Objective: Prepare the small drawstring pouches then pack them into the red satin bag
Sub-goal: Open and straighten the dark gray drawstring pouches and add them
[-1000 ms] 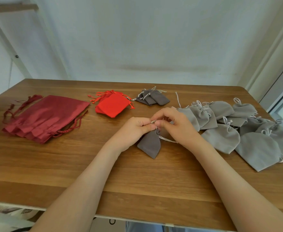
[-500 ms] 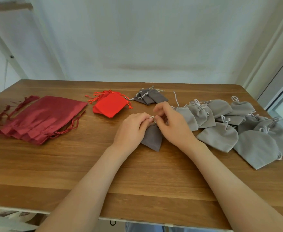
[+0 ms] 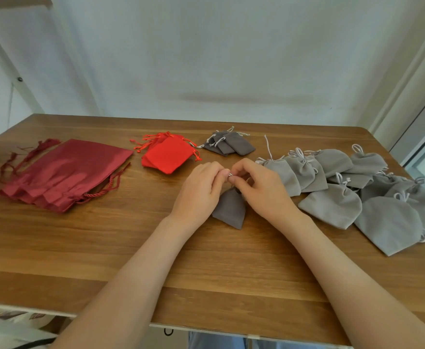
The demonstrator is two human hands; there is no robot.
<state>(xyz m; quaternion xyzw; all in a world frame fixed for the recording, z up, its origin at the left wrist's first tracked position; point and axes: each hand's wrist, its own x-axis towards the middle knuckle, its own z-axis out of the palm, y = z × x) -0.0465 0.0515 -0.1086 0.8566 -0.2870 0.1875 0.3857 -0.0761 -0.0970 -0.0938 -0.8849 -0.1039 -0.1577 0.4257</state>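
A small dark grey drawstring pouch [image 3: 230, 209] lies at the middle of the wooden table [image 3: 105, 248], its gathered neck under my fingers. My left hand [image 3: 200, 190] and my right hand [image 3: 261, 190] meet above it, and both pinch its pale drawstring at the neck. A stack of dark red satin bags [image 3: 63, 172] lies flat at the left. Small bright red pouches [image 3: 167, 154] sit behind my left hand. A few more dark grey pouches [image 3: 229, 144] lie at the back centre.
Several larger light grey pouches [image 3: 357, 187] spread over the table's right side, close to my right hand. A white wall rises behind the table. A white shelf frame [image 3: 17, 79] stands at the far left. The table's near edge runs along the bottom.
The dark grey pouch has shifted slightly under my hands and its loose cord end is no longer visible at the right. My fingers stay pinched together at its neck.
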